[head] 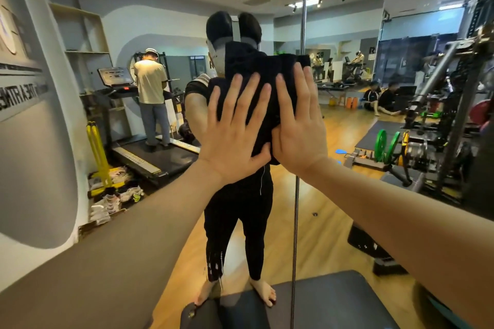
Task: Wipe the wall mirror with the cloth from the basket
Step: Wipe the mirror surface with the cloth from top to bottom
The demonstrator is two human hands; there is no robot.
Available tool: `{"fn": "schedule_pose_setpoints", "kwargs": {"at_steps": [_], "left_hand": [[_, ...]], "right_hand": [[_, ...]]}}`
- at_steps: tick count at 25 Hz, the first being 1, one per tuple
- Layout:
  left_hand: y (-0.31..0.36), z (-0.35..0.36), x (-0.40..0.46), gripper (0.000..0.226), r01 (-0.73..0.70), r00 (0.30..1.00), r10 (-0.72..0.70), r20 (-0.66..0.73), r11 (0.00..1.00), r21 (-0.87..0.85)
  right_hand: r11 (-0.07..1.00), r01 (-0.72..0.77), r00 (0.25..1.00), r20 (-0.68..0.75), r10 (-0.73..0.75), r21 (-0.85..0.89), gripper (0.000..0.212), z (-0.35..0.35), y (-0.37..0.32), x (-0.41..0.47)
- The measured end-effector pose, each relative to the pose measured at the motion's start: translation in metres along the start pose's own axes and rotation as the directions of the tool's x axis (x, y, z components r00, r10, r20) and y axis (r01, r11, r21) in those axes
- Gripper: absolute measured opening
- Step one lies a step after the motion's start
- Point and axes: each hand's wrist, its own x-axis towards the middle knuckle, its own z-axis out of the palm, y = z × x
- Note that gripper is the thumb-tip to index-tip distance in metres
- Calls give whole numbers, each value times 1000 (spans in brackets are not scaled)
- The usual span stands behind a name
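Observation:
The wall mirror [347, 208] fills the view ahead and reflects a gym and my own body. A dark cloth [263, 69] lies flat against the glass at about head height. My left hand [235, 128] presses on the cloth's lower left part with straight, spread fingers. My right hand [299, 125] presses beside it on the cloth's right part, fingers straight and pointing up. The two thumbs meet at the cloth's bottom edge. The basket is not in view.
A vertical seam [303, 21] between mirror panels runs just right of the cloth. A grey wall [32, 141] with lettering borders the mirror at the left. A dark padded bench [334, 302] stands low in front of the glass. Reflected are treadmills, weight racks and several people.

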Motion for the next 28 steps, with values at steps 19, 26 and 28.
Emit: {"fn": "schedule_pose_setpoints", "kwargs": {"at_steps": [19,26,28], "left_hand": [[-234,-42,-134,89,-88,991,87,102,996,7],[-316,-51,-180,88,-92,993,92,69,996,-3],[-341,-55,-195,88,-94,992,94,78,996,-5]], "right_hand": [[999,41,998,43,-42,24,96,103,-228,38],[999,33,999,10,-33,-5,93,146,-314,53],[999,32,999,5,-32,-17,92,160,-339,56]]}}
